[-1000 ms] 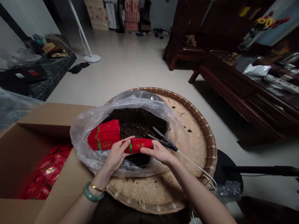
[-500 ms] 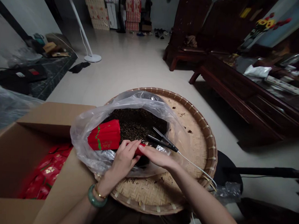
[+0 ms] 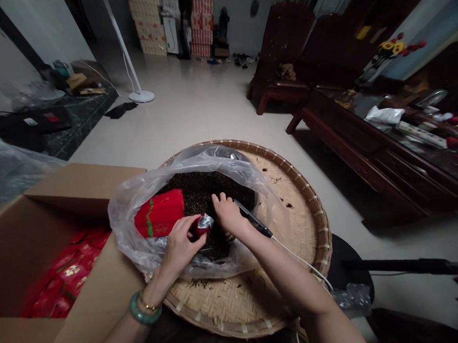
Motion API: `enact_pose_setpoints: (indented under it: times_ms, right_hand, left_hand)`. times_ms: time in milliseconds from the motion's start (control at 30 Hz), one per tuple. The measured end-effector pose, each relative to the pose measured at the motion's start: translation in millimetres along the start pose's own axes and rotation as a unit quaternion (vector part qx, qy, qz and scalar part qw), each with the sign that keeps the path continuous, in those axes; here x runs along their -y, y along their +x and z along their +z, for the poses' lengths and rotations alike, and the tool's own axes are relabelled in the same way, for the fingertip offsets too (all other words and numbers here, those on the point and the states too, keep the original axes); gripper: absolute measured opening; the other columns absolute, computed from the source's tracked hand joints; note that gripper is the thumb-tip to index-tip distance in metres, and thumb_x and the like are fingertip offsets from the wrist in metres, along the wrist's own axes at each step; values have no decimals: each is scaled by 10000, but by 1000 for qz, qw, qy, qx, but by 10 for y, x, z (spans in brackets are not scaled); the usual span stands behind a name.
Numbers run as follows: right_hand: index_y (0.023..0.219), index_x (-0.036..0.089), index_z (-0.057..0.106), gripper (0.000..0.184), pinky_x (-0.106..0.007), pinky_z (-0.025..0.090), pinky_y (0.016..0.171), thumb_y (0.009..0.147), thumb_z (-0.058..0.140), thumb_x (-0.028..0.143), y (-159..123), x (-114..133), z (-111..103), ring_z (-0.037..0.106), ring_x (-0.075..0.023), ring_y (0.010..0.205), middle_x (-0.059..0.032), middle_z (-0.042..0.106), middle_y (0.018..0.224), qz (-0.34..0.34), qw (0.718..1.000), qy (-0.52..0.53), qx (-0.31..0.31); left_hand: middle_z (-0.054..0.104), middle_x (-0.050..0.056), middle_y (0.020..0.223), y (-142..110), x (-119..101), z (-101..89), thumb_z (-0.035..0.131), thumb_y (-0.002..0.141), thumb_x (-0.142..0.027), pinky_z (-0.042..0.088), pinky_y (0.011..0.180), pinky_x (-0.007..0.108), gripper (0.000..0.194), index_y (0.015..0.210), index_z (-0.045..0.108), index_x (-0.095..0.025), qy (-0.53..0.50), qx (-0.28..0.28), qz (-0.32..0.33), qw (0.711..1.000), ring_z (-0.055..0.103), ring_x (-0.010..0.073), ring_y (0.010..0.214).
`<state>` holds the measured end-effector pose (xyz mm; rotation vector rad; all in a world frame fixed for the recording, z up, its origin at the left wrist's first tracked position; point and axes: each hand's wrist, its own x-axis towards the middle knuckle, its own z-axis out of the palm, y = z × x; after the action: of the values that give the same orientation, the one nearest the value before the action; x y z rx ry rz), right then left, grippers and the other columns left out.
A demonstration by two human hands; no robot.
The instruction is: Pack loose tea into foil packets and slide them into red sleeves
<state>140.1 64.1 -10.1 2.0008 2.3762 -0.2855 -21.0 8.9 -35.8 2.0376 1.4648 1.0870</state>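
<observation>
Okay, our left hand (image 3: pixel 182 240) pinches a red packet (image 3: pixel 200 229) over the plastic bag (image 3: pixel 129 204); at packet's 2 o'clock our right hand (image 3: pixel 229 213) meets dark leaves (image 3: pixel 197 189), grip unclear.

Your head carries the single camera, so the view looks out from above your own arms, facing forward and tilted down, with your left hand (image 3: pixel 182 243) and right hand (image 3: pixel 229 213) close by, just below the middle of the picture. Near you, the round woven tray (image 3: pixel 241 305) fills the lower centre, and the cardboard box (image 3: pixel 96 282) is cut by the left and bottom edges. Farther off, your wide view takes in the pale floor (image 3: pixel 202 103), the wooden table (image 3: pixel 386 164) at right and the stacked boxes (image 3: pixel 144 21) along the top.
</observation>
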Motion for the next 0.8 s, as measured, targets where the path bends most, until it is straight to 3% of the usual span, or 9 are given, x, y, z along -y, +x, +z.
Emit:
enact_pose_setpoints:
  times_ms: [167,433,500,567,667,800]
  right_hand:
    - [1103,160,511,296,-332,526,652,882,354,42,139,153,186,508,-264,988,-171,491,1110,27,999,-24,-16]
    - [1069,183,514,298,-286,490,747,802,506,50,287,16,51,503,-196,959,-100,487,1091,-29,999,18,-15]
    - [1135,201,488,361,-284,473,803,791,578,138,321,22,24,496,-184,983,-81,472,1122,-55,997,43,-19]
    - [1239,219,431,543,-321,468,834,749,665,233,339,38,26,465,-222,1061,-105,424,1225,-63,996,62,-17]
    - [1315,270,380,722,-381,469,835,687,729,206,329,77,68,402,-295,1152,-138,311,1367,-56,997,57,-2]
    - [1204,273,492,462,-328,476,803,792,544,70,297,108,121,444,-238,1095,-103,408,1264,-70,995,72,-12]
  left_hand:
    - [642,61,975,13,-18,-19,633,728,-172,524,567,234,333,1059,608,-181,-7,-4,-5,1000,618,166,790]
    - [646,58,964,18,-24,-9,617,723,-154,518,559,226,325,1047,614,-185,-13,-5,-7,1000,623,164,783]
    - [646,56,966,16,-20,-9,616,725,-155,519,561,227,325,1048,612,-188,-12,-1,-9,1000,622,160,773]
    - [644,56,970,14,-15,-8,618,727,-159,520,563,229,329,1055,609,-191,-11,3,-13,1000,620,158,764]
    - [639,58,982,13,-8,-5,619,732,-162,522,565,229,331,1061,607,-190,-15,8,-17,1000,620,160,779]
    - [636,58,988,17,-3,5,621,736,-169,521,558,222,331,1065,604,-192,-22,13,-22,999,621,164,803]
